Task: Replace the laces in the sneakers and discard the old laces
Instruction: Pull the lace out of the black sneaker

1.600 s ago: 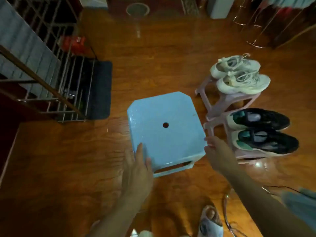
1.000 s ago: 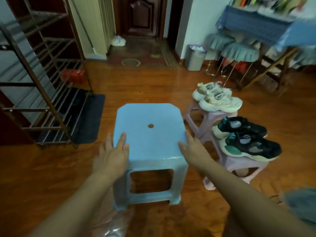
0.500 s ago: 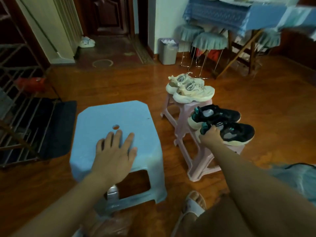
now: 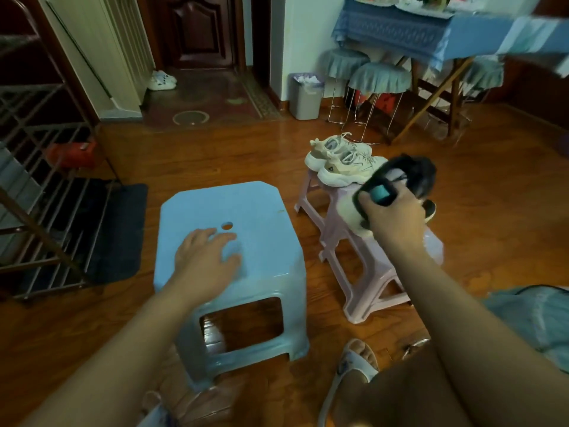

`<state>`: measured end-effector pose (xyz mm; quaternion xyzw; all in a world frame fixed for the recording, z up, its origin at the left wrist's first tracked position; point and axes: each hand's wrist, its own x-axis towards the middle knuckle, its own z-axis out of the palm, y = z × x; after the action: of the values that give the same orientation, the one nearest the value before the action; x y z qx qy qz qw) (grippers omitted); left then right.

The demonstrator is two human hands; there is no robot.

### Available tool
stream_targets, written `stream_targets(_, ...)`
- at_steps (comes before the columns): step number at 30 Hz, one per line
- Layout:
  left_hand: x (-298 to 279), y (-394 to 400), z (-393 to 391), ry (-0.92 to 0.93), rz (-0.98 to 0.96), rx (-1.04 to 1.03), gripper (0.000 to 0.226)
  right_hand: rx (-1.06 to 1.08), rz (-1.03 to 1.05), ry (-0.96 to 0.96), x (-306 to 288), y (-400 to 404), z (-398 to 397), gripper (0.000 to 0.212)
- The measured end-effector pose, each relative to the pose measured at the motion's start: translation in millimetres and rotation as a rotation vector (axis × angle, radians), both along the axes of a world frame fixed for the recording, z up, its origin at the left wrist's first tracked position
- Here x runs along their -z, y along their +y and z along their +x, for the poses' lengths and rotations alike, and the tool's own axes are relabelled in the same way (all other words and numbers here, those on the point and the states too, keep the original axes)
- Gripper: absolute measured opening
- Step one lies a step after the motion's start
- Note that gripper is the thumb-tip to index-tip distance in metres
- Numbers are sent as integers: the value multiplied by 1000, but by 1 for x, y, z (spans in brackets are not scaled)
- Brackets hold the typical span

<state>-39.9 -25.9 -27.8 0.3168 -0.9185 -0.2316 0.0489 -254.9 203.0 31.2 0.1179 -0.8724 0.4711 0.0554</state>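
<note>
My right hand [image 4: 392,217] grips the heel of a black and teal sneaker [image 4: 406,177] and holds it lifted above the near pink stool [image 4: 363,263]. The second black sneaker [image 4: 429,208] is mostly hidden behind that hand, only its toe showing. A pair of cream sneakers [image 4: 341,161] with laces sits on the farther pink stool [image 4: 308,192]. My left hand [image 4: 206,257] rests flat on the top of the blue stool [image 4: 261,211], fingers spread near its centre hole.
A grey waste bin [image 4: 306,97] stands by the far wall. A metal shoe rack [image 4: 46,186] and dark mat [image 4: 114,232] lie at left. Covered stools and a folding table [image 4: 431,35] stand at back right. My sandalled foot [image 4: 354,362] is on the wooden floor.
My right hand has taken hold of a black sneaker and lifted it off the pink stool. My left hand stays flat on the blue stool. The view has shifted slightly.
</note>
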Motion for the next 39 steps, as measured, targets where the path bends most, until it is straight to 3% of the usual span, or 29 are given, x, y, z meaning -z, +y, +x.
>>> stream_targets(5,-30,-28,48,420,55,-404,63,-722,-97,54,-38,-11,29,27)
stream_targets(7,-38,-31,66,515,103,-415,73,-961,-35,-42,-36,-24,34,22)
stream_targets(9,-38,-34,78,499,83,-320,81,-1057,177,-17,-28,-44,33,20)
stream_targets(11,-31,-39,82,386,33,-234,81,-972,316,103,-21,-66,26,24)
stream_targets(14,-20,-46,82,212,28,-162,78,-592,322,358,-13,-95,13,37)
stream_targets(17,-14,-45,74,167,68,-62,73,-365,227,301,-1,-111,28,55)
stream_targets(20,-22,-44,63,176,67,-39,64,-226,120,161,13,-117,46,43)
stream_targets(22,-30,-38,60,95,4,-40,68,-268,48,-78,12,-122,51,42)
stream_targets(25,-37,-22,57,-17,58,49,89,-602,-30,-275,12,-128,55,56)
stream_targets(28,-38,-1,56,9,117,121,78,-826,-138,-528,10,-131,65,40)
stream_targets(31,-29,8,54,87,-11,140,56,-847,67,-349,15,-128,68,44)
stream_targets(33,-24,5,48,224,50,12,48,-836,138,-269,17,-124,69,50)
stream_targets(36,-22,-5,36,389,234,-114,63,-811,112,-325,23,-118,72,50)
stream_targets(39,-18,-15,29,373,262,-62,75,-759,81,-343,32,-113,75,39)
